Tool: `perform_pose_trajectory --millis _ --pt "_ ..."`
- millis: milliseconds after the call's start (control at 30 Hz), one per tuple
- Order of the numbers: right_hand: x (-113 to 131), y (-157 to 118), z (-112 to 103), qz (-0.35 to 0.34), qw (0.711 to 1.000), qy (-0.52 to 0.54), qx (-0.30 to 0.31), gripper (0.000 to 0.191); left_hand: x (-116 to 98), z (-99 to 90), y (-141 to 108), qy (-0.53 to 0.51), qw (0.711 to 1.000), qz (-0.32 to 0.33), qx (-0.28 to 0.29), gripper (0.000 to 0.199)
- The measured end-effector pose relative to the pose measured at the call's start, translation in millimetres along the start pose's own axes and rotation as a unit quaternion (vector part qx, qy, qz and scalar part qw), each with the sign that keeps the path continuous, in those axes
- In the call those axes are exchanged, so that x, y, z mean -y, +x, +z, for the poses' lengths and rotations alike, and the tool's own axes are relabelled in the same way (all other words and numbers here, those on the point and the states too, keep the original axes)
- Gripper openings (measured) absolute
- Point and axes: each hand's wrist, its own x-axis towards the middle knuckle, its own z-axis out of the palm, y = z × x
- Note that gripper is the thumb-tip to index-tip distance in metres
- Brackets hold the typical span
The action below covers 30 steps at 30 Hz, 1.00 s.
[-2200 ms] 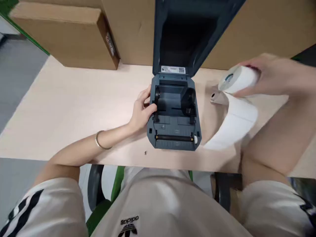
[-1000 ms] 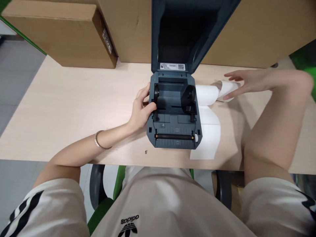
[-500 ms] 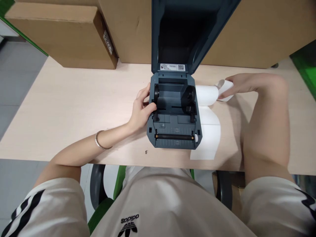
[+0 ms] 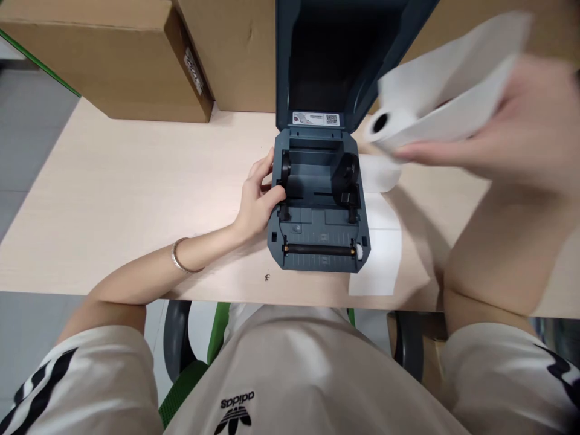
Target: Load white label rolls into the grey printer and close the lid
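Observation:
My left hand point(image 4: 258, 202) grips the left wall of a dark blue-grey label printer point(image 4: 312, 220), thumb over the rim and fingers along the outside. The printer's lid point(image 4: 285, 66) stands raised, and the roll bay inside holds no roll. Up at the right, my right hand point(image 4: 530, 133), blurred by motion, pinches a small roll of white label paper point(image 4: 435, 103) with a loose, curling end. The dark core hole of that roll faces left. Beside the printer, a second white paper roll point(image 4: 378, 172) lies on the table with its strip stretched toward the front edge.
A brown cardboard box point(image 4: 113, 66) stands at the back left. Behind the printer rises a large cardboard panel point(image 4: 235, 54). A small dark scrap point(image 4: 267, 277) lies near the front edge of the pale wooden table point(image 4: 149, 193).
My right hand has lifted the small paper roll from the table, up and to the right. My left hand still holds the printer, and the other roll stays on the table.

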Motion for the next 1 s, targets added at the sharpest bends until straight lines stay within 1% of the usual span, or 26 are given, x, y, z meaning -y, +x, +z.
perform_pose_trajectory --millis 67,100,167,200,267,333,400,500,567,600,633,700,733,800,867,900,933,967,1000 --pt "26.3 3.0 38.4 -0.062 0.997 0.022 0.031 0.054 1.5 -0.4 0.5 0.004 1.000 -0.002 -0.002 0.085" --pt "34.4 5.8 57.4 -0.092 0.994 0.017 0.052 0.045 2.0 -0.4 0.7 0.005 1.000 -0.005 -0.002 0.086" --pt "40.9 11.0 88.5 -0.126 0.988 0.005 0.089 0.031 2.2 -0.2 0.7 0.006 1.000 -0.008 0.000 0.086" --pt "40.5 12.4 99.0 -0.137 0.985 -0.004 0.107 0.024 2.0 0.2 0.5 0.006 1.000 -0.007 0.002 0.087" --pt "36.5 12.2 108.8 -0.150 0.979 -0.017 0.136 0.015 1.2 1.0 0.2 0.002 1.000 -0.002 0.003 0.088" --pt "33.1 8.2 106.5 -0.160 0.974 -0.016 0.157 0.016 0.2 1.7 0.1 -0.003 1.000 -0.004 0.003 0.089" --pt "33.0 2.4 98.4 -0.167 0.972 0.006 0.166 0.022 -0.5 2.0 0.3 -0.011 1.000 -0.011 0.004 0.088" --pt "38.2 -6.3 88.3 -0.168 0.968 0.049 0.182 0.029 -1.8 2.1 0.8 -0.018 1.000 -0.009 0.005 0.082" --pt "42.3 -12.0 86.7 -0.169 0.967 0.076 0.177 0.035 -3.6 2.6 0.9 -0.018 1.000 -0.006 0.006 0.081" --pt "44.0 -15.0 87.1 -0.167 0.968 0.093 0.164 0.043 -4.8 3.0 0.8 -0.019 1.000 -0.007 0.005 0.081" --pt "45.4 -18.3 87.8 -0.163 0.970 0.110 0.144 0.056 -6.2 3.6 0.6 -0.021 1.000 -0.009 0.004 0.082" --pt "47.3 -25.7 88.7 -0.155 0.972 0.139 0.107 0.087 -8.6 4.9 0.0 -0.031 0.999 -0.017 0.000 0.083" --pt "47.8 -30.0 88.1 -0.155 0.973 0.143 0.098 0.100 -9.4 5.5 -0.2 -0.037 0.999 -0.020 -0.002 0.083" --pt "48.5 -39.8 84.7 -0.164 0.974 0.126 0.092 0.111 -9.6 6.1 -0.6 -0.043 0.999 -0.024 -0.001 0.079" --pt "49.0 -50.1 78.9 -0.172 0.978 0.076 0.093 0.110 -7.9 5.8 -0.4 -0.039 0.999 -0.025 0.001 0.077" --pt "49.2 -54.8 75.9 -0.172 0.980 0.044 0.092 0.104 -6.5 5.4 0.0 -0.034 0.999 -0.024 0.002 0.078" --pt "49.3 -58.9 73.5 -0.172 0.980 0.012 0.095 0.094 -5.0 4.9 0.5 -0.029 0.999 -0.023 0.003 0.082" --pt "49.3 -62.0 71.8 -0.172 0.980 -0.018 0.099 0.079 -3.6 4.4 1.1 -0.024 0.999 -0.021 0.004 0.087" --pt "49.0 -64.2 71.1 -0.173 0.979 -0.042 0.103 0.060 -2.4 3.9 1.6 -0.021 1.000 -0.020 0.002 0.090"
